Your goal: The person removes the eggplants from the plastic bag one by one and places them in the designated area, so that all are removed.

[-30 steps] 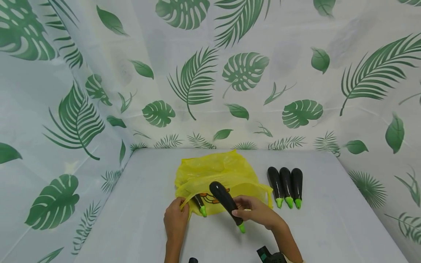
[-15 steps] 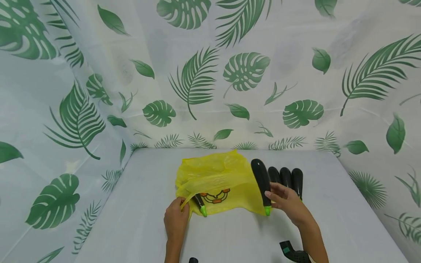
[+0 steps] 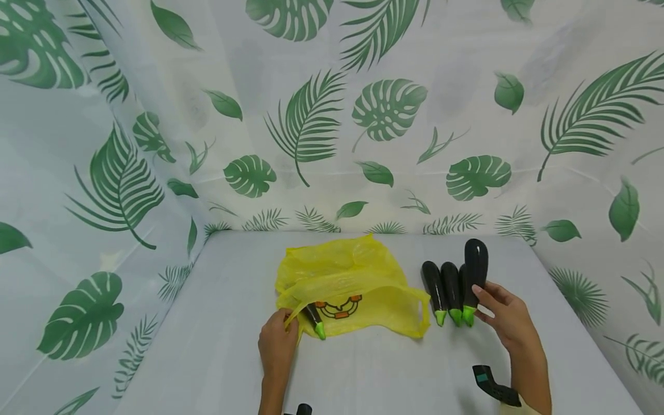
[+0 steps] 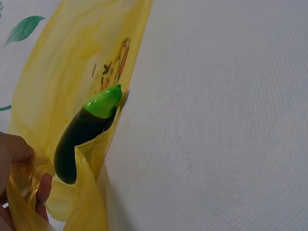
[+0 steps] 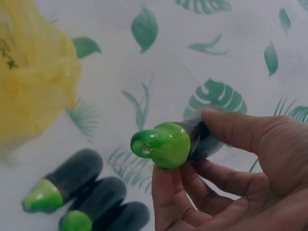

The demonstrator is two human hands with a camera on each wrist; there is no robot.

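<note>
At the near edge, the black wrist mount (image 3: 495, 386) is partly cut off. Well apart from the right hand (image 3: 505, 317), the left hand (image 3: 278, 341) pinches the thin, crinkled yellow plastic bag (image 3: 337, 262), whose fold hides the far end of one eggplant (image 3: 314, 320). The right hand grips a glossy, club-shaped eggplant (image 3: 475, 265) with a green cap, mostly covering the rightmost of the three-eggplant row (image 3: 450, 288) on the white table (image 3: 373, 369). Behind hangs a creased leaf-print sheet (image 3: 321, 132), cropped above.

Glossy smooth eggplant (image 3: 476, 265), crinkled thin plastic bag (image 3: 339, 262), matt fine-textured tabletop (image 4: 211, 125), possibly cloth
</note>
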